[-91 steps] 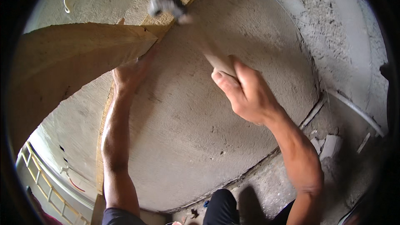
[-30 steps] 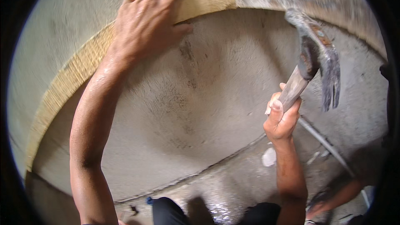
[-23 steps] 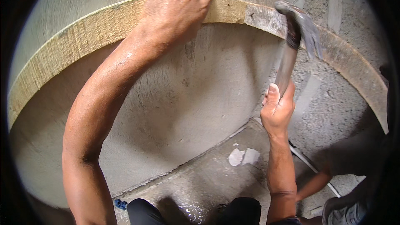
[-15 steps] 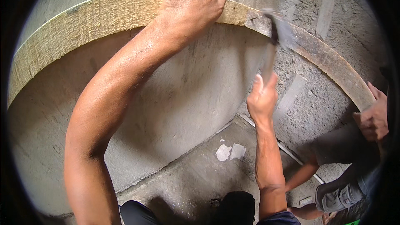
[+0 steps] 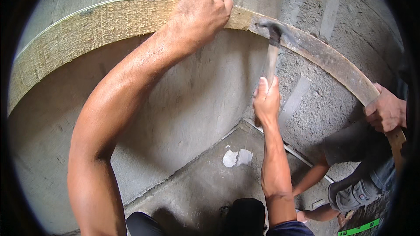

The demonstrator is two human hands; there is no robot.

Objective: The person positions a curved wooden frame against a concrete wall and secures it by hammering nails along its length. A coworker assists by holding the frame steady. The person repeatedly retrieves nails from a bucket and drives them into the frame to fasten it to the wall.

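My left hand (image 5: 202, 10) is closed over the top edge of a pale, rough-sawn wooden board (image 5: 109, 21) against the wall. My right hand (image 5: 267, 102) grips the wooden handle of a hammer (image 5: 272, 59). The dark hammer head is slightly blurred and lies over the spot where the pale board meets a darker, weathered board (image 5: 328, 56). Whether the head touches the wood I cannot tell, and no nail can be made out beneath it. At the right, a co-worker's hand (image 5: 387, 109) holds the far end of the weathered board.
Behind the boards is a smooth grey wall (image 5: 188, 100), with a rough plastered wall (image 5: 315, 100) to the right. The co-worker's bent leg (image 5: 358, 194) is at lower right, near a green level-like bar (image 5: 358, 227). Pale flakes (image 5: 236, 158) lie on the concrete floor (image 5: 197, 192).
The hammer head has swung down and left onto the joint, hiding a nail that showed there earlier. My left hand keeps its grip. The view has shifted slightly, showing more of the green bar.
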